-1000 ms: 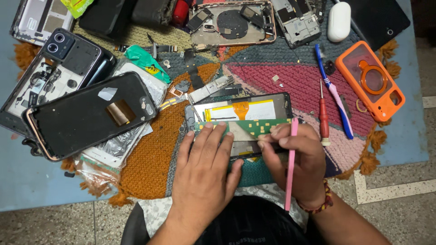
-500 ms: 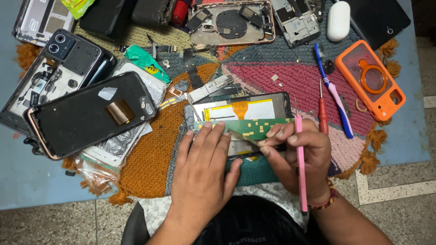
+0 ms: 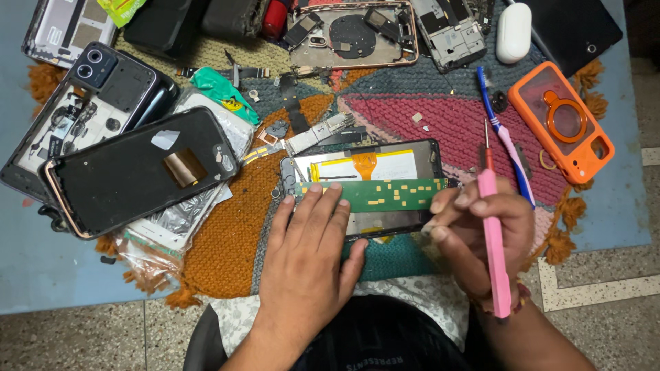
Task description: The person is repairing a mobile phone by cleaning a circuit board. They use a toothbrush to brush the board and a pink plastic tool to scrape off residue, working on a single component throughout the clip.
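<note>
An opened phone (image 3: 412, 154) lies back-up on a knitted mat (image 3: 227, 233), with a white battery (image 3: 402, 167) and a green circuit board (image 3: 395, 194) across it. My left hand (image 3: 306, 254) lies flat on the phone's left half, fingertips at the board's left end. My right hand (image 3: 481, 237) holds a pink tool (image 3: 495, 247) that runs down over the wrist, while its fingertips pinch at the board's right end.
A black phone screen (image 3: 137, 172) and other phone shells lie at the left. A red screwdriver (image 3: 487, 144), a blue toothbrush (image 3: 505, 137) and an orange phone case (image 3: 560, 120) sit to the right. A gutted back cover (image 3: 354, 34), a white case (image 3: 513, 24) and loose parts fill the far edge.
My right hand slid rightwards to the green board's right end, and the pink tool swung with it. My left hand stayed on the phone.
</note>
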